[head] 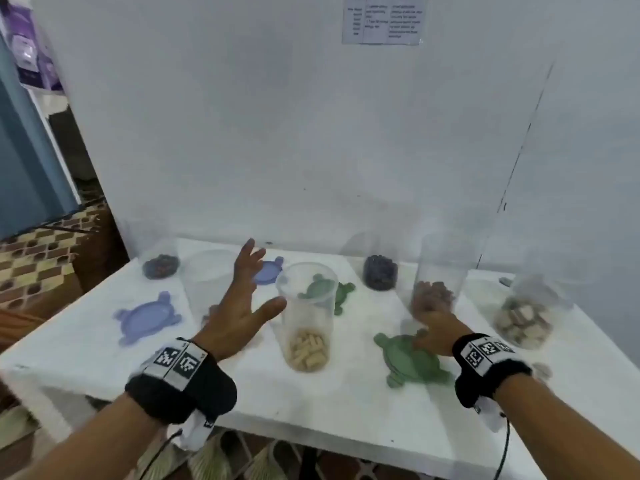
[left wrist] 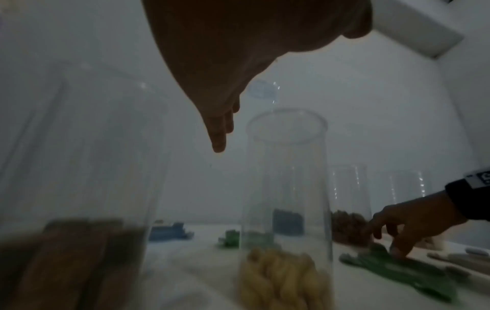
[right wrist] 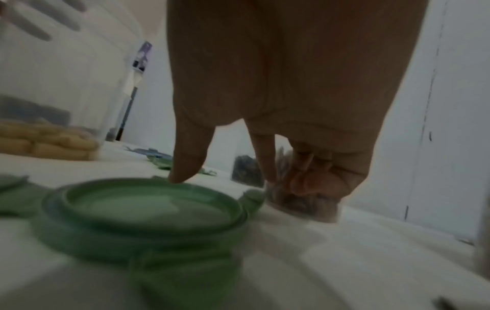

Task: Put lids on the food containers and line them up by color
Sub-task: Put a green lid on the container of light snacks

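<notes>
On the white table [head: 86,344] we see our left hand [head: 242,306] raised with fingers spread apart and holding nothing, just left of the open clear container of pale pasta [head: 306,317]. Our right hand [head: 433,327] reaches down to the near green lid [head: 412,362], fingers loosely apart, thumb tip touching its rim. A second green lid [head: 343,292] lies farther back, and two purple lids [head: 147,318] lie to the left.

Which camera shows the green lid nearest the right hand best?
The right wrist view: the green lid fills the frame, a fingertip touching its rim. The head view shows its whole outline, tabs included, from above; the left wrist view shows only a dim, edge-on sliver.
</notes>
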The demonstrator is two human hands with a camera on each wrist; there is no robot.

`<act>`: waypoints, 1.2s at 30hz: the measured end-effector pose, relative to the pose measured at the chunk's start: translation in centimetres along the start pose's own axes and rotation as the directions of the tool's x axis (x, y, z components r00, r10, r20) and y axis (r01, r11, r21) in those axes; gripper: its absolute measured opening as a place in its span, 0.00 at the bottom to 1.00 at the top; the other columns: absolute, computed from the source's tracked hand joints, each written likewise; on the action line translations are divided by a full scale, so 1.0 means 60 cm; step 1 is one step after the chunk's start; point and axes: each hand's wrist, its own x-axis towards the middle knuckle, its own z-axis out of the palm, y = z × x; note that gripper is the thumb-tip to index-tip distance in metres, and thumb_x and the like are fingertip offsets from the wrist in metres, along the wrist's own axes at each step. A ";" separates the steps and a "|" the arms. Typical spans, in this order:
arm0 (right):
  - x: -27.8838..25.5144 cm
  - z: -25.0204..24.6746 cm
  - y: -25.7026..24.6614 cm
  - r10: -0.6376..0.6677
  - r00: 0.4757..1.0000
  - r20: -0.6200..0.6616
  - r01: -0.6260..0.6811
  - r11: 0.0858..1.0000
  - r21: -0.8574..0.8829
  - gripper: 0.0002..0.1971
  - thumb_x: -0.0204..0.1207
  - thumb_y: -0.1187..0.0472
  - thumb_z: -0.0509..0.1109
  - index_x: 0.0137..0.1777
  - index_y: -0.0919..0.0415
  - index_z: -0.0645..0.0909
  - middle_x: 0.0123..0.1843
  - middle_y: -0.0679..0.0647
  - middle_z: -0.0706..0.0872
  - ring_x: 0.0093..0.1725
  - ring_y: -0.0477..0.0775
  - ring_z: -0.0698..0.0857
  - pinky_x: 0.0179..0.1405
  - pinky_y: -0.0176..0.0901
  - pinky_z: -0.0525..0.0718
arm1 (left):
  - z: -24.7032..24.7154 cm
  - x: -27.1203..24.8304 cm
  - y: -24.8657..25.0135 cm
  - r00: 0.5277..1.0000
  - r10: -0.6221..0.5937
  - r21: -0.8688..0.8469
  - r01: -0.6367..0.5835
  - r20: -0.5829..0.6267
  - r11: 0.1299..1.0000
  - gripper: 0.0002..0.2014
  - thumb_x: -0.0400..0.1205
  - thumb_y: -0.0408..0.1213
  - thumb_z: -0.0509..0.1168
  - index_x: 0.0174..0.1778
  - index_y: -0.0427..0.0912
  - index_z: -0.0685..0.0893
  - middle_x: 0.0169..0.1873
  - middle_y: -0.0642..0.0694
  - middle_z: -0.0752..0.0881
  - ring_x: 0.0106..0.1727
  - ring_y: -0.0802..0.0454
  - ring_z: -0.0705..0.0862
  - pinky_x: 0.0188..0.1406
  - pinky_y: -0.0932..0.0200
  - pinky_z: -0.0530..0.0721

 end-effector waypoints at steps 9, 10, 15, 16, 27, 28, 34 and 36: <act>0.017 0.033 0.010 0.171 0.984 -0.042 -0.167 0.982 0.086 0.19 0.65 0.46 0.77 0.52 0.56 0.81 0.56 0.58 0.82 0.61 0.64 0.74 0.55 0.49 0.77 | 0.097 -0.011 -0.086 0.966 -0.257 -0.020 0.257 -0.016 0.966 0.69 0.53 0.54 0.84 0.83 0.58 0.44 0.75 0.52 0.69 0.74 0.53 0.72 0.73 0.43 0.77; 0.019 0.035 0.011 0.171 0.983 -0.063 -0.162 0.979 0.125 0.14 0.65 0.50 0.78 0.45 0.56 0.81 0.51 0.58 0.84 0.58 0.64 0.77 0.51 0.48 0.77 | 0.102 -0.009 -0.088 0.966 -0.254 -0.001 0.254 -0.048 0.967 0.67 0.54 0.53 0.84 0.83 0.57 0.46 0.76 0.48 0.69 0.72 0.51 0.74 0.71 0.42 0.78; 0.012 0.023 -0.004 0.111 0.978 -0.177 -0.044 0.939 0.342 0.16 0.64 0.69 0.77 0.26 0.55 0.73 0.30 0.53 0.79 0.40 0.60 0.80 0.40 0.49 0.77 | 0.099 0.005 -0.093 0.975 -0.217 0.039 0.219 -0.047 0.975 0.61 0.59 0.51 0.83 0.83 0.53 0.53 0.75 0.53 0.70 0.72 0.57 0.72 0.70 0.41 0.79; 0.013 0.016 -0.012 0.075 0.969 -0.234 0.015 0.932 0.363 0.16 0.64 0.72 0.77 0.25 0.56 0.75 0.30 0.54 0.78 0.40 0.60 0.80 0.40 0.48 0.75 | 0.096 0.006 -0.093 0.980 -0.198 0.047 0.199 -0.035 0.979 0.61 0.59 0.53 0.83 0.83 0.53 0.52 0.77 0.54 0.69 0.75 0.56 0.71 0.71 0.40 0.78; -0.028 -0.116 -0.240 -0.039 0.598 -0.801 0.613 0.666 0.425 0.09 0.66 0.70 0.73 0.47 0.64 0.87 0.48 0.60 0.89 0.47 0.57 0.86 0.50 0.39 0.82 | 0.099 0.013 -0.124 0.992 -0.121 0.148 0.114 0.041 0.982 0.62 0.62 0.63 0.77 0.84 0.52 0.44 0.83 0.56 0.55 0.81 0.50 0.63 0.76 0.40 0.71; -0.039 -0.118 -0.263 -0.093 0.608 -0.789 0.641 0.644 0.418 0.09 0.66 0.69 0.74 0.47 0.63 0.87 0.50 0.58 0.90 0.48 0.54 0.87 0.52 0.37 0.82 | 0.100 0.013 -0.127 0.991 -0.126 0.150 0.118 0.045 0.982 0.62 0.62 0.65 0.76 0.84 0.52 0.44 0.83 0.52 0.57 0.81 0.49 0.63 0.77 0.40 0.70; -0.091 -0.109 -0.298 -0.344 0.753 -0.561 0.616 0.666 0.420 0.11 0.69 0.66 0.78 0.51 0.66 0.89 0.50 0.50 0.90 0.50 0.45 0.86 0.53 0.17 0.75 | 0.106 0.014 -0.136 0.988 -0.150 0.117 0.144 0.046 0.983 0.64 0.62 0.66 0.75 0.85 0.52 0.41 0.83 0.49 0.57 0.83 0.49 0.60 0.79 0.43 0.67; -0.099 -0.099 -0.294 -0.441 0.754 -0.486 0.621 0.721 0.309 0.13 0.69 0.61 0.79 0.53 0.64 0.89 0.57 0.53 0.90 0.55 0.49 0.87 0.60 0.31 0.79 | 0.108 0.018 -0.143 0.989 -0.143 0.090 0.138 0.044 0.986 0.63 0.62 0.68 0.76 0.85 0.50 0.45 0.81 0.48 0.63 0.81 0.48 0.65 0.77 0.42 0.70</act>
